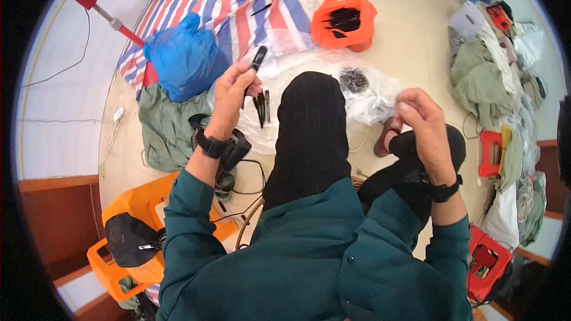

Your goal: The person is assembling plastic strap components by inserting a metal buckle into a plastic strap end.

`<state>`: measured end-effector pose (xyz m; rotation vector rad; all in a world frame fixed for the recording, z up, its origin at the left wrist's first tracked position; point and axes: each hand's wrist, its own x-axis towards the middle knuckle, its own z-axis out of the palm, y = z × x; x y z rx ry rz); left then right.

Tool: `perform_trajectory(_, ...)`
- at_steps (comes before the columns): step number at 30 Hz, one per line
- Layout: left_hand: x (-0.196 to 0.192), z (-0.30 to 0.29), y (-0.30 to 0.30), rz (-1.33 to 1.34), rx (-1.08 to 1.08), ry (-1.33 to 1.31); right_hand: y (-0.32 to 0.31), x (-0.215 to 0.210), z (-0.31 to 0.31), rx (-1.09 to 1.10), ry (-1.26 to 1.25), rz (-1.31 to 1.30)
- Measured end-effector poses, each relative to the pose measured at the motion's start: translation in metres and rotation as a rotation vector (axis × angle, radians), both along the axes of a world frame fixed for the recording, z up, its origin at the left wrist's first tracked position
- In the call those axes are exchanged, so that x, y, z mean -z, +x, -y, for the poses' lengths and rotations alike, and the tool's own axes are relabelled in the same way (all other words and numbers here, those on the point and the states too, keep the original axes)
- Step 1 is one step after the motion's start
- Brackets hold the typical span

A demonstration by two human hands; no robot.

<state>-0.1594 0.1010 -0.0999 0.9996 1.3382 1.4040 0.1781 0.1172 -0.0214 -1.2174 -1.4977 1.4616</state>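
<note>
Head view, only one there is. Person sits on the floor in a teal shirt, knees up in black trousers, both forearms raised w/ a wrist strap on each.

Left hand [233, 92] is clamped round a small black clip-like piece [258, 58], held up at chest height, prob. so it can be looked over; its tip pokes out above the fingers. Right hand [421, 120] is curled near-shut, fingers together, lifted over the right knee. Can't tell if it pinches anything; nothing shows.

A few more black pieces [262, 106] lie on a clear plastic sheet [309, 62] between the knees, close to the left hand, likely kept w/in easy reach.

Containers: orange bag [344, 19] stands open beyond the sheet, dark stick-like pieces inside. Blue bag [185, 56] is bunched shut on the striped tarp [238, 0], contents hidden. A clear bag w/ a dark round bundle [354, 80] sits by the right knee.

Orange stool [134, 226] at the person's left carries a black pouch [129, 239]. Red stools [489, 260] stand at right by heaps of cloth.
</note>
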Motion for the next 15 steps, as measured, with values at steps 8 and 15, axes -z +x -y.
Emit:
perform_trajectory(8, 0.230, 0.024, -0.071, 0.001, -0.263, -0.573, 0.011, 0.055, -0.030, 0.026, -0.212, -0.077)
perform_trajectory(15, 0.336, -0.003, -0.068, -0.492, -0.350, -0.621, 0.014, 0.100, -0.039, 0.108, -0.381, -0.085)
